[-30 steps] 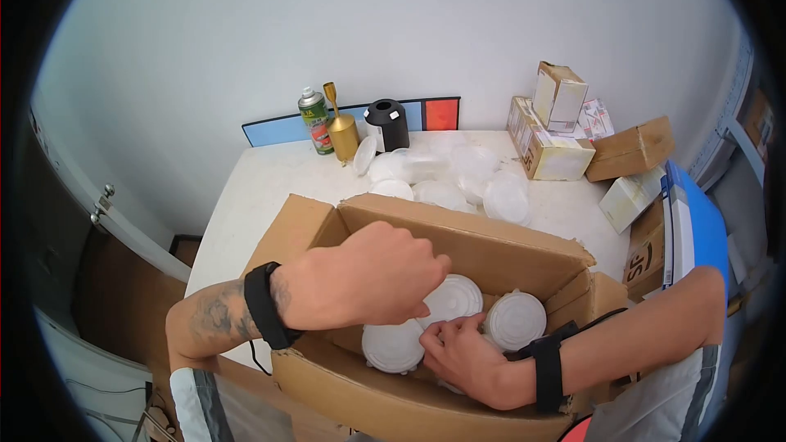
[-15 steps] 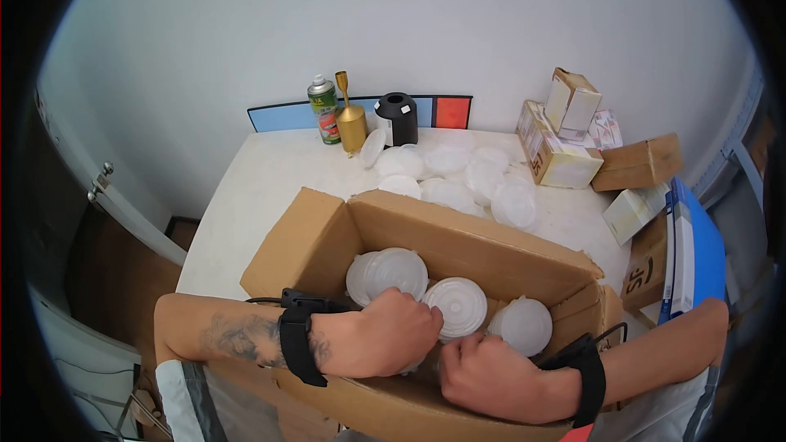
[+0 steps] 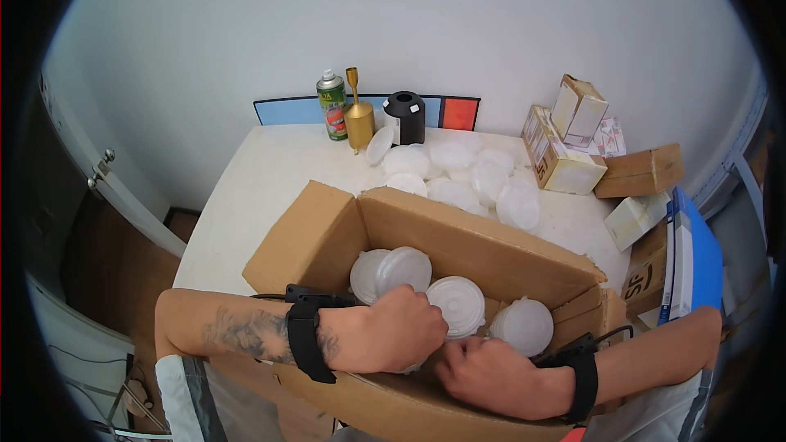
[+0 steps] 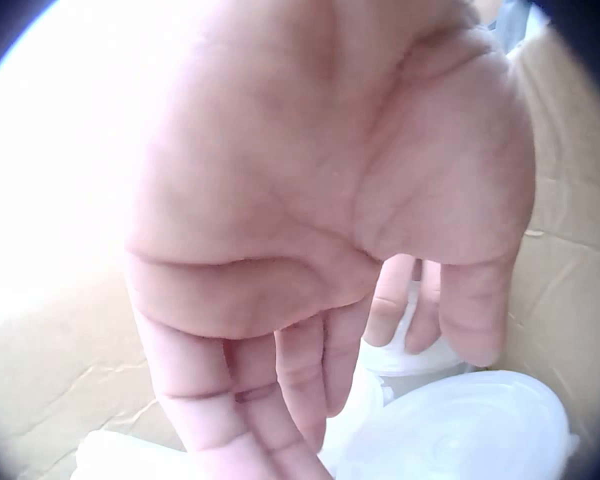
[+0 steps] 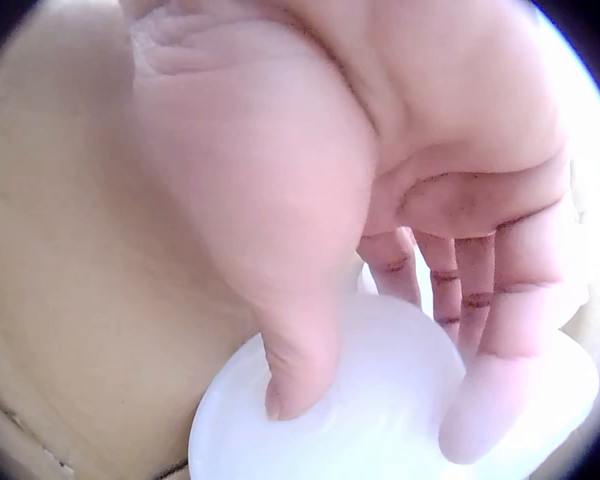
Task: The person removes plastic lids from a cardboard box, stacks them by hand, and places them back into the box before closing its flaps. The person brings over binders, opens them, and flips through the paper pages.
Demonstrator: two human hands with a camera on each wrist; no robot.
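Round tubs with white plastic lids (image 3: 455, 306) stand in an open cardboard box (image 3: 483, 229). My left hand (image 3: 397, 327) reaches down beside them, fingers bent downward. In the left wrist view a pale lid (image 4: 460, 430) lies below this hand, whose longer fingertips run out of frame. Close beside it, my right hand (image 3: 499, 376) is low at the box's near side. Its straight thumb (image 5: 305, 365) and a straight finger (image 5: 495, 390) rest on a translucent white plastic lid (image 5: 380, 420). The near tub under both hands is mostly hidden; I cannot tell what my left fingertips hold.
Beyond the box, loose translucent lids (image 3: 517, 205) lie spread on the white table (image 3: 237, 196). A spray can (image 3: 332, 106), a brass-coloured object (image 3: 359, 123) and a black cylinder (image 3: 405, 119) stand at the back. Small cartons (image 3: 565, 151) are stacked at the right.
My left hand has come down next to my right hand, uncovering tubs at the box's left and covering one near the middle. Over the last half second both hands stay nearly in place.
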